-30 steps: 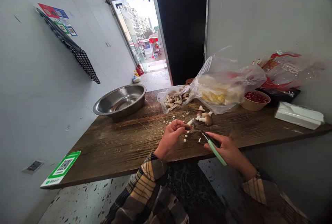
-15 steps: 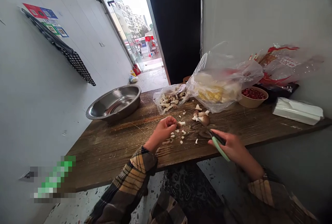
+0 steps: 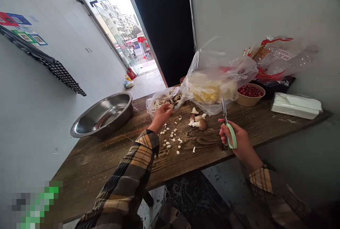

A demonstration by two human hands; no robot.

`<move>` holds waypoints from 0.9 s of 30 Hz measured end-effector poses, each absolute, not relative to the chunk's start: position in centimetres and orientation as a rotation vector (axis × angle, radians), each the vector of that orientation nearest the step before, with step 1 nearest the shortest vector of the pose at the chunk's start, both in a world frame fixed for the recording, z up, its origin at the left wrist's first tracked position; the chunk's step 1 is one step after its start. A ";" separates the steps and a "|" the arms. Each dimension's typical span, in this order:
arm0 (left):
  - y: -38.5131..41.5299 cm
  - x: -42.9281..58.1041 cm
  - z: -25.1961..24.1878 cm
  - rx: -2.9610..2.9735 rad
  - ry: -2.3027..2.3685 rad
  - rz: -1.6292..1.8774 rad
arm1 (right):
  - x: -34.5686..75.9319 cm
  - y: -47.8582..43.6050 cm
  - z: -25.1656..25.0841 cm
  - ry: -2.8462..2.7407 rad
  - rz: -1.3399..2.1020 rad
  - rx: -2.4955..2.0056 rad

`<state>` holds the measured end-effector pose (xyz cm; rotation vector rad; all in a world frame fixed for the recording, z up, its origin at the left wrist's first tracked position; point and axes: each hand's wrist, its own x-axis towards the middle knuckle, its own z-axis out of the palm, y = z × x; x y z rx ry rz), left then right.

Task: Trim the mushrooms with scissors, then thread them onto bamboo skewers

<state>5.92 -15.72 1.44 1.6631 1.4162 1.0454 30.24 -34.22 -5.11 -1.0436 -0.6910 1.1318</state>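
My left hand reaches forward to the open plastic bag of mushrooms, its fingers curled at the bag's mouth; whether they grip anything is hidden. My right hand is closed on green-handled scissors, held upright with the blades pointing up, above the wooden table. Between the hands lies a small pile of trimmed mushrooms. Several white cut stem bits are scattered on the wood near my left forearm.
A steel basin stands at the left of the table. Behind are a large clear bag with yellow food, a bowl of red seeds, a red-printed bag and a tissue pack. Walls close in on both sides.
My left hand has left the cut pieces and moved forward to the mushroom bag. My right hand has lifted the scissors from flat near the table to upright.
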 end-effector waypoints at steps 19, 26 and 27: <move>-19.4 13.0 -3.5 1.818 1.277 0.858 | 30.1 -33.8 -5.7 -0.704 1.123 -1.059; -21.9 11.9 -1.6 1.408 1.045 0.881 | 30.1 -33.9 -5.6 -0.704 1.114 -1.039; -22.4 11.3 -1.1 1.351 1.013 0.889 | 30.1 -33.9 -5.6 -0.711 1.111 -1.042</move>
